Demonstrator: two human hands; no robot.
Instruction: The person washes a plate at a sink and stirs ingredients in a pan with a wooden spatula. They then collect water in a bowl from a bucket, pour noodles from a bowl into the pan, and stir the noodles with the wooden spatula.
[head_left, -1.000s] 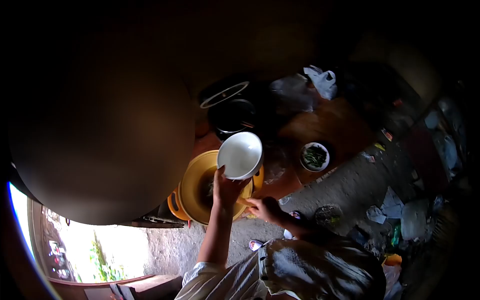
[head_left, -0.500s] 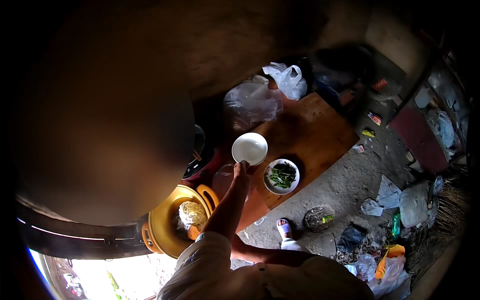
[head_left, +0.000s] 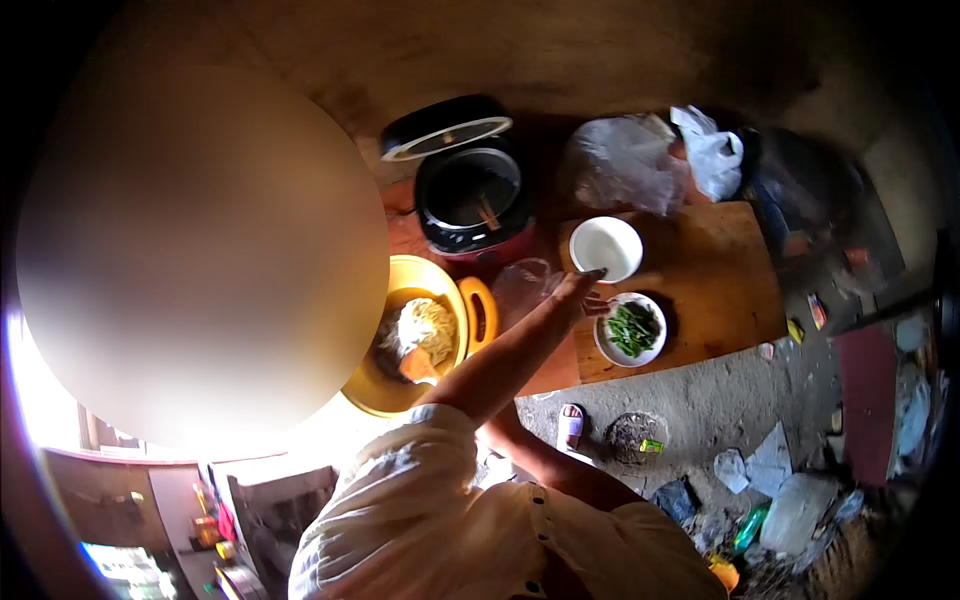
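A white bowl sits at the left end of the wooden board. My left hand is at its near rim, one digit overlapping the rim and the other fingers spread outside it. Just below those fingers lies a white plate of chopped green vegetables. My right forearm passes behind my left arm, which hides the right hand. To the left, a yellow two-handled basin contains a pale stringy mass like noodles and an orange piece.
A rice cooker stands with its lid raised and brown sticks inside. Plastic bags lie behind the wooden board. Litter and a green bottle cover the floor at lower right. A large blurred round shape blocks the left.
The view has swung left, bringing the whole rice cooker into sight. Relative to the plate, the bowl has moved left to right and farther back, and my left hand's fingers have spread.
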